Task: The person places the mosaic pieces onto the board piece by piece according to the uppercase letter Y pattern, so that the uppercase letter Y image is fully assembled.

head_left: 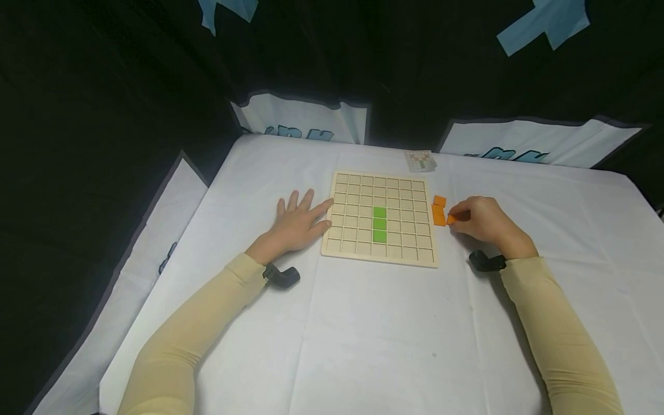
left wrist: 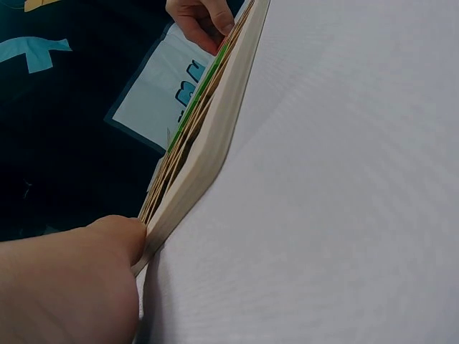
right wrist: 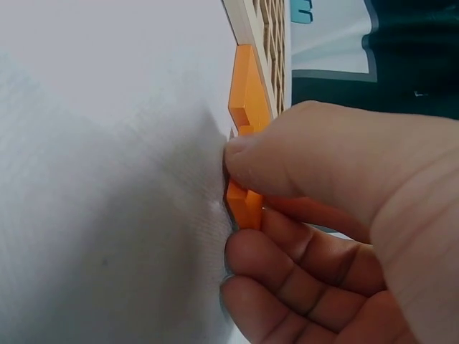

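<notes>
A wooden grid board [head_left: 353,249] lies on the white table, with a column of three green square tiles [head_left: 380,224] set in its cells. My left hand [head_left: 295,227] lies flat with spread fingers, thumb and index touching the board's left edge. To the right of the board, my right hand [head_left: 482,220] pinches an orange tile [right wrist: 245,204] between thumb and fingers, low at the tabletop. Other orange tiles [head_left: 438,215] lie beside the board's right edge, just left of that hand. In the right wrist view, the thumb partly covers the pinched tile.
Behind the board lies a small card [head_left: 421,161] printed with a coloured grid pattern. A white cloth [head_left: 384,334] covers the table. Dark curtains [head_left: 404,69] with pale blue tape hang beyond its far edge. Each wrist wears a black camera mount [head_left: 280,276].
</notes>
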`<state>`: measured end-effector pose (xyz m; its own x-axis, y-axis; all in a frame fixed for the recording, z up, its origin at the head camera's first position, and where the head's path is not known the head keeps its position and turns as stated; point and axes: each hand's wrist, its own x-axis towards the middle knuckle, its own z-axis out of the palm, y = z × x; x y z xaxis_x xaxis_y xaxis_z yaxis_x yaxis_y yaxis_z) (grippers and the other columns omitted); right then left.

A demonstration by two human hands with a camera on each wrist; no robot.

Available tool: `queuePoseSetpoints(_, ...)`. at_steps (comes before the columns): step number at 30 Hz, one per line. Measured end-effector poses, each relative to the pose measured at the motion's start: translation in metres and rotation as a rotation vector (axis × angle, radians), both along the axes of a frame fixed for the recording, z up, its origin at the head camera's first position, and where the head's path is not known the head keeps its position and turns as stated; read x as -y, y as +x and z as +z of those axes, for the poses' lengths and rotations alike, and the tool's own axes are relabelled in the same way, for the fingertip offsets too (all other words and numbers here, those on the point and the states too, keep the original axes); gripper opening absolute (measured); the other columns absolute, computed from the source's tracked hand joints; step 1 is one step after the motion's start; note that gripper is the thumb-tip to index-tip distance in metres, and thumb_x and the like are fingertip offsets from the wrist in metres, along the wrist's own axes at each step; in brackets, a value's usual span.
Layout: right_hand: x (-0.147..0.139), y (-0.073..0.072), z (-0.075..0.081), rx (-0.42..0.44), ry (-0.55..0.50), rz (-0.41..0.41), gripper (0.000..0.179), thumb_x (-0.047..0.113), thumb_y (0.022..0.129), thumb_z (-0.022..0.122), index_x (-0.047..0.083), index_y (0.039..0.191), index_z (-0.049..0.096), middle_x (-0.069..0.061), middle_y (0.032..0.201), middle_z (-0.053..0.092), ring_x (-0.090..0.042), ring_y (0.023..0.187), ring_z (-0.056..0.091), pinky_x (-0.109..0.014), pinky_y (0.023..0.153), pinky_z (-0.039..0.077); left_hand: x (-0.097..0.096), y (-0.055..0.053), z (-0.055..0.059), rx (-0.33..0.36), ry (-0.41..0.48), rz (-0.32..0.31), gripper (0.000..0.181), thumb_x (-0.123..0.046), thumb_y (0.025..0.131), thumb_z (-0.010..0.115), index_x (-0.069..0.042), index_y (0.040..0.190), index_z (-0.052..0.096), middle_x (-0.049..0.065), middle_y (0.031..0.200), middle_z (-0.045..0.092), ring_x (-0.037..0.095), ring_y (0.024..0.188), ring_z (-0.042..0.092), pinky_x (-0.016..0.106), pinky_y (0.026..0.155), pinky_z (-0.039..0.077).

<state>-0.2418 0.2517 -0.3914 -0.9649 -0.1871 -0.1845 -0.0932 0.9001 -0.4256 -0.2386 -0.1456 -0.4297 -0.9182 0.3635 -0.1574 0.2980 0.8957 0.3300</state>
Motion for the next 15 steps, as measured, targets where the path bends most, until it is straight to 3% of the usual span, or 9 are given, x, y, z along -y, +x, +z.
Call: queuePoseSetpoints(15, -0.0037, -0.0014, -0.0002, -0.009, -0.004, 0.000, 0.037, 0.006, 0.090, 0.070, -0.010, 0.123, 0.068, -0.028, 0.119, 0.067, -0.035, 0.099, 0.061, -0.051, 0.094, 0.055, 0.0006, 0.0005, 0.0007, 0.005, 0.018, -0.005, 0.062, -0.053, 0.106, 0.034, -0.033, 0.163, 0.025, 0.021, 0.172, 0.005, 0.052, 0.156, -0.005, 0.073, 0.121, -0.003)
